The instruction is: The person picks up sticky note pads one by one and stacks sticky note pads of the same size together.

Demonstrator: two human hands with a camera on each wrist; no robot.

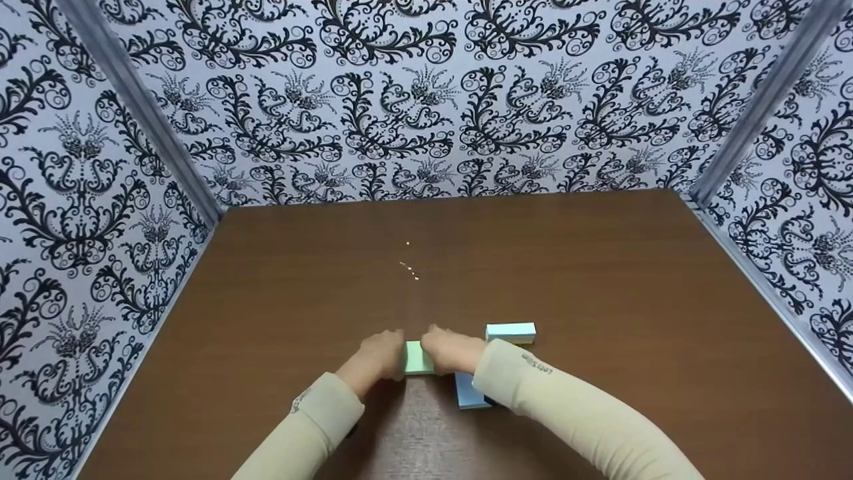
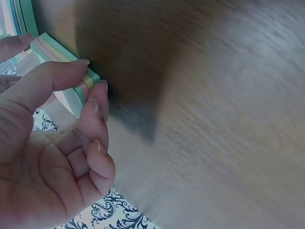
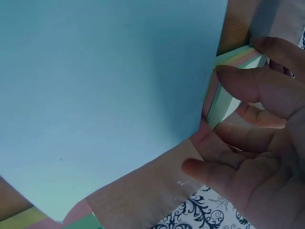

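A small sticky note pad with a green top (image 1: 418, 359) lies between the two hands, near the front of the table. My left hand (image 1: 383, 355) pinches its left end between thumb and fingertips; layers of green, yellow and pink (image 2: 50, 53) show along its edge in the left wrist view. At the other end, my right hand (image 1: 454, 351) holds the same pad with thumb and fingers. A blue-topped pad (image 1: 470, 393) sits under the right forearm, partly hidden by the sleeve. Its blue surface (image 3: 105, 90) fills much of the right wrist view.
Beyond the right wrist stands another pad with a pale blue top (image 1: 510, 331). Small light specks (image 1: 409, 269) mark the brown table (image 1: 300, 280) farther back. Patterned walls (image 1: 400, 100) enclose the table at the back and both sides.
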